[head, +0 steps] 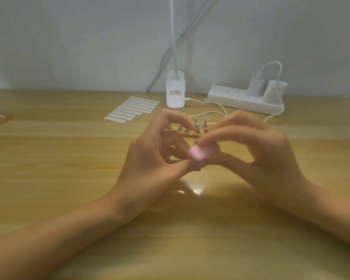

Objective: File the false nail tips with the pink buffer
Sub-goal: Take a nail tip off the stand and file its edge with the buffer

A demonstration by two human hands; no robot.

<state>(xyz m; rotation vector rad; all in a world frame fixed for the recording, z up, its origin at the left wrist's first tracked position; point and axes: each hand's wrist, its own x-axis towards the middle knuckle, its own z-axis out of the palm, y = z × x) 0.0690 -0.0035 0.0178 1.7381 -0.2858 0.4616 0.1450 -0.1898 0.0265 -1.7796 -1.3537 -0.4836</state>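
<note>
A small pink buffer (197,153), blurred, sits between my two hands above the middle of the wooden table (69,168). My right hand (257,152) pinches it between thumb and fingers. My left hand (156,158) has its fingers curled toward the buffer; its thumb and fingertips meet there, and what they pinch is hidden by blur. Behind the hands a wooden holder (192,133) carries several metal stands with clear false nail tips (198,123) on top.
A sheet of white adhesive tabs (132,108) lies at the back left. A white clip lamp base (175,91) stands behind the holder. A white power strip (245,100) with chargers and cables lies at the back right, against the wall.
</note>
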